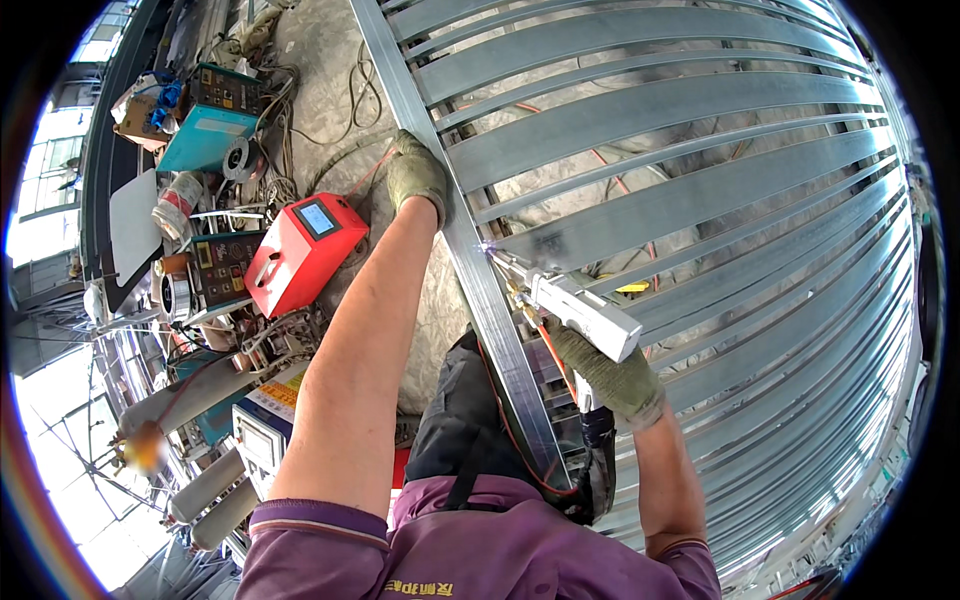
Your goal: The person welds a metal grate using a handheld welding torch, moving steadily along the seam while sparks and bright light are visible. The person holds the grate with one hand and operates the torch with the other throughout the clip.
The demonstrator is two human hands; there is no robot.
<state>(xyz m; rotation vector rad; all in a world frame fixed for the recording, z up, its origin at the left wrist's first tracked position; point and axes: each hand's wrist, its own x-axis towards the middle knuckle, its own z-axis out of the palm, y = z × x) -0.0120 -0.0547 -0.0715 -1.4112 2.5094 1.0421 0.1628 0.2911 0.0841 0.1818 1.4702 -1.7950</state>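
Purple shirt cloth (pixel 480 550) fills the lower edge closest to us, and from it our bare forearms reach out over a metal frame. Our gloved right hand (pixel 612 378) is clamped around the handle of a white welding gun (pixel 585 308), probably so that its slim nozzle can be aimed steadily. The gun lies just above and to the left of that hand, its tip at the seam where a wide galvanized slat (pixel 610 208) meets the long side rail (pixel 507 345). A small bluish glow shows at the tip, and a dark smudge marks the slat just beside it.

Our gloved left hand (pixel 416 180) lies against the rail's outer edge, farther up than the nozzle, perhaps to steady the metal while keeping clear of the heat. We cannot tell whether its fingers close around the rail, since part of them is hidden. Relative to this hand, the gun's tip is below and to the right, near but apart.

An orange hose (pixel 557 358) runs beside the gun. Left of our left forearm, a red box with a screen (pixel 310 250) sits among cables.
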